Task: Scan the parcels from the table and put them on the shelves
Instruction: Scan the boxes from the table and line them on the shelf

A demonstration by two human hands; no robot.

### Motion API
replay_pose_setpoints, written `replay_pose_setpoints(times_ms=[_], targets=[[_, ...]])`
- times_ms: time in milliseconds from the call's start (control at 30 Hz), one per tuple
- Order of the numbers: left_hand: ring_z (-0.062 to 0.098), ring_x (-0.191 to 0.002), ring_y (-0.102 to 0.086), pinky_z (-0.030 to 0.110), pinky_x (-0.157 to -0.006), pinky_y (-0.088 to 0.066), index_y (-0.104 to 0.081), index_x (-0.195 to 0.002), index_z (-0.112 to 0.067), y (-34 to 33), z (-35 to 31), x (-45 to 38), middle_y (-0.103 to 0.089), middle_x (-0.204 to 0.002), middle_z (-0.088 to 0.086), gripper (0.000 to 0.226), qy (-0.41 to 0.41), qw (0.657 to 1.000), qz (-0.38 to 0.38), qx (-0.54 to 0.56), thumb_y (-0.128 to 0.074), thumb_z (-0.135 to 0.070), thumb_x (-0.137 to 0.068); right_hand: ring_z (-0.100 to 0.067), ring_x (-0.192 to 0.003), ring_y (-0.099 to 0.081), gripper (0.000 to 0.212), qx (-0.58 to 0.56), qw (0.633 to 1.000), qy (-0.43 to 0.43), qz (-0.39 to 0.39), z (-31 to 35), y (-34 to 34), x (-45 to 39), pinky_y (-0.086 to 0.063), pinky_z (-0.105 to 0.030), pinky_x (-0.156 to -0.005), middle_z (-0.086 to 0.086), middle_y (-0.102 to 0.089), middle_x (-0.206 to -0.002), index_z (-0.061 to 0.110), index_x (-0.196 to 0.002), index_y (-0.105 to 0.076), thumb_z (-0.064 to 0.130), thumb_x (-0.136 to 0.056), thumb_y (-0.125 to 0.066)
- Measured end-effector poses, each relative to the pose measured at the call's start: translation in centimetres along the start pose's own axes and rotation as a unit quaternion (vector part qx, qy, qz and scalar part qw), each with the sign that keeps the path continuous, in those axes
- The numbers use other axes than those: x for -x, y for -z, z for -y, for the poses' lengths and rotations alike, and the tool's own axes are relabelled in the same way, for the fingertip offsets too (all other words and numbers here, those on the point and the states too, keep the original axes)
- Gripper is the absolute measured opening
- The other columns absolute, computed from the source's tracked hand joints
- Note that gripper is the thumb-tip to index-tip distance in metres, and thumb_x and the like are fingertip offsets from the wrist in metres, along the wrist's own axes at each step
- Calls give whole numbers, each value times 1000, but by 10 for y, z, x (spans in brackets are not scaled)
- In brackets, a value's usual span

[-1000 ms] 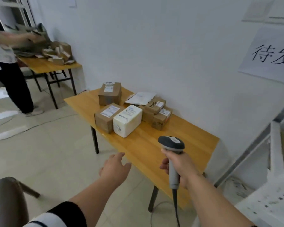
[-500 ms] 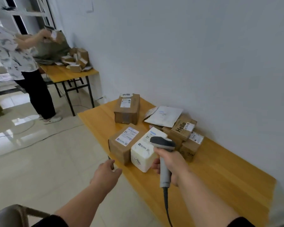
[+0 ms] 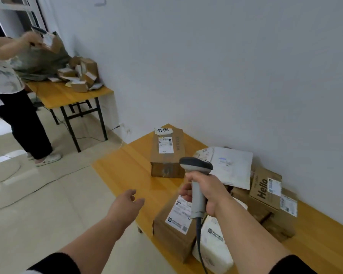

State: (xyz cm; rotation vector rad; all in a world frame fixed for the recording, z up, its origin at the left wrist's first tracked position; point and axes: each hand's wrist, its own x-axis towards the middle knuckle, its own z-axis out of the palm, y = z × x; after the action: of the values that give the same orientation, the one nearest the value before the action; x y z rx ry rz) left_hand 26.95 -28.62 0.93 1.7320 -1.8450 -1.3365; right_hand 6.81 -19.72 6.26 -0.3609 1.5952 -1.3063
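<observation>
My right hand (image 3: 205, 192) grips a grey barcode scanner (image 3: 196, 169) by its handle, held above the parcels on the wooden table (image 3: 131, 167). Below it lie a brown box with a white label (image 3: 176, 224) and a white parcel (image 3: 214, 246) beside it. A taller brown box (image 3: 167, 153) stands further back. A white mailer (image 3: 230, 167) lies on a "Hello" box (image 3: 265, 186) near the wall. My left hand (image 3: 125, 208) hovers open over the table's front edge, holding nothing.
A second wooden table (image 3: 67, 93) at the back left carries several small boxes and a dark bag. A person (image 3: 12, 99) stands beside it handling a parcel. Cables run across the tiled floor (image 3: 38, 194). The white wall borders the tables.
The view has closed in on the table; the parcels now lie directly under my hands. The scanner has come over the labelled brown box. The left hand stays open.
</observation>
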Motion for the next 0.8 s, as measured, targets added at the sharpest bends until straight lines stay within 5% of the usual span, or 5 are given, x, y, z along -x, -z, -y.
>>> replay_pose_setpoints(times_ms=[300,467,600,800], targets=[[27,-128,-47,35,-98,-40,-37,-150,-18,15,-23,-132,-45,-146,6,57,27,996,88,2,-55,-37,-99,-28,-76,-75,23,-5,996,-28,-81,35,-39,-99,-59,-37,-68,-16,-73,-83,-2,-103,-68,14,-86,-69],[27,-129,-47,34,-99,-40,-32,-153,-18,7,-37,-189,-43,-147,6,62,44,992,119,-4,-54,-39,-99,-24,-80,-68,9,52,995,5,-87,69,-52,-165,-55,-40,-79,-11,-70,-84,7,-88,-69,15,-85,-69],[27,-132,-46,35,-104,-40,-27,-155,-15,-3,-53,-236,-43,-149,8,68,54,991,124,-5,-55,-39,-99,-23,-79,-54,10,77,992,-19,-96,80,-54,-220,-45,-29,-65,-10,-59,-86,12,-88,-64,18,-84,-72],[28,-140,-38,38,-110,-36,-18,-158,-15,-31,-66,-291,-34,-157,6,69,72,987,141,15,-52,-37,-101,-24,-84,-55,14,61,987,-79,-129,64,-51,-276,-43,-33,-68,-10,-60,-90,13,-92,-64,20,-85,-73]])
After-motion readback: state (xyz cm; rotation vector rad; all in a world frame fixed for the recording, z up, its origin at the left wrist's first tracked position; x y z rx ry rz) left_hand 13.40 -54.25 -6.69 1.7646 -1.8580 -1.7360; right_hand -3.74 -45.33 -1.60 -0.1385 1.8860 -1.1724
